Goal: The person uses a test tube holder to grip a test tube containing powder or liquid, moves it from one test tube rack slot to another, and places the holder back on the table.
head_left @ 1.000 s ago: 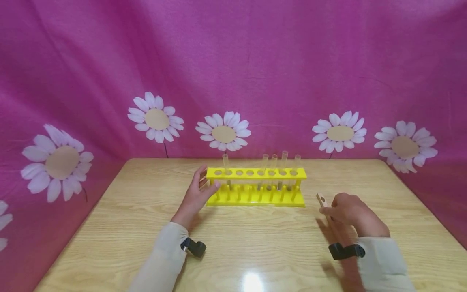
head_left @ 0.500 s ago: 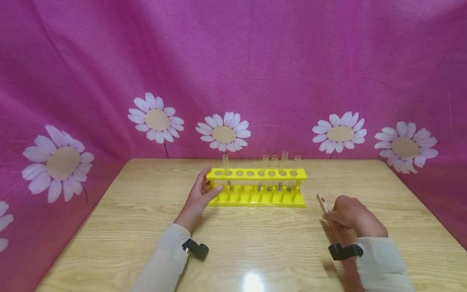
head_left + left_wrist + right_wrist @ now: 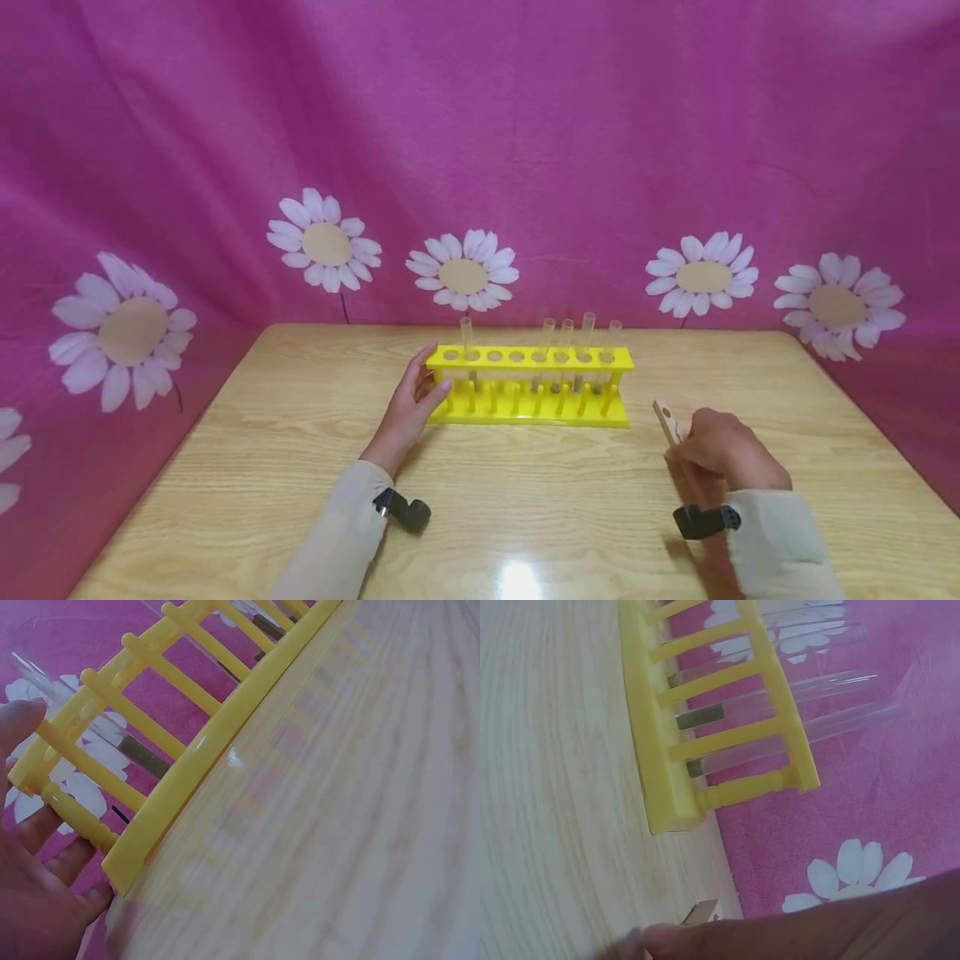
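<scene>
A yellow test tube rack (image 3: 528, 417) stands on the table, with several clear test tubes (image 3: 587, 332) upright in it. My left hand (image 3: 405, 412) grips the rack's left end, thumb in front and fingers around the end post (image 3: 79, 816). In the left wrist view, dark material (image 3: 144, 755) fills the bottom of one tube. To the right of the rack, my right hand (image 3: 727, 450) pinches a flat wooden test tube holder (image 3: 666, 421), its tip pointing away from me. Most of the holder is hidden behind the hand; in the right wrist view only a corner (image 3: 702, 911) shows.
The wood-grain table (image 3: 525, 508) ends at the back against a magenta cloth (image 3: 570, 150) printed with white daisies. A row of yellow pegs (image 3: 515, 398) stands along the rack's front. Each wrist wears a black camera mount (image 3: 705, 522).
My right hand has slid slightly back toward me, so more of the wooden test tube holder shows beyond its fingers. The left hand stays at the rack's end; the rack has hardly moved.
</scene>
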Tool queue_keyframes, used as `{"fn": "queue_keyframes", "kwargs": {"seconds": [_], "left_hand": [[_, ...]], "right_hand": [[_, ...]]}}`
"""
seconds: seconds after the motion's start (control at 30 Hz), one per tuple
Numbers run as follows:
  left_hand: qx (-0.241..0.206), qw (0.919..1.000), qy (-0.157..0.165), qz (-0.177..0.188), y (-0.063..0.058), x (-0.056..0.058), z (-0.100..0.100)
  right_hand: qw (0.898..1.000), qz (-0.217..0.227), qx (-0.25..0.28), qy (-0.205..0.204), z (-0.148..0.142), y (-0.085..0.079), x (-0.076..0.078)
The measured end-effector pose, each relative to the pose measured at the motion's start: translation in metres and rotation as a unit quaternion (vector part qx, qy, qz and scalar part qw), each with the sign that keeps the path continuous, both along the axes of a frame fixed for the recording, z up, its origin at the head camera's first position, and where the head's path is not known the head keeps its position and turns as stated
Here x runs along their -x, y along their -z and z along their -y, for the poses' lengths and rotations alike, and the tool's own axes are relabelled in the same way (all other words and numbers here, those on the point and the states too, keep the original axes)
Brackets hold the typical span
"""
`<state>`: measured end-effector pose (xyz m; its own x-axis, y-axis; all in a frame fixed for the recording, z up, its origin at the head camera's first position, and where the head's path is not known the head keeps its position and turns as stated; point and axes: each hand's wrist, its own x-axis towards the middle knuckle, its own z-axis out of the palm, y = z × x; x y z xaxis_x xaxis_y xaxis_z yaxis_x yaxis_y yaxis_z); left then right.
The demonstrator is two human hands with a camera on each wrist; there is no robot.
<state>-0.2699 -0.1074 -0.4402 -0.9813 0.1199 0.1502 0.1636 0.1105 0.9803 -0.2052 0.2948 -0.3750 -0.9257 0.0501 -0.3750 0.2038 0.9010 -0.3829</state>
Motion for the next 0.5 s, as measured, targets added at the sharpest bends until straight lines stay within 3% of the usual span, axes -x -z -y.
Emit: {"fn": "queue_keyframes", "kwargs": {"seconds": [0.5], "left_hand": [[0.006,0.9995,-0.024,0.017,0.0029,-0.0024,0.0011]], "right_hand": [[1.000,-0.006,-0.029,-0.004,0.0020,0.0024,0.0014]]}}
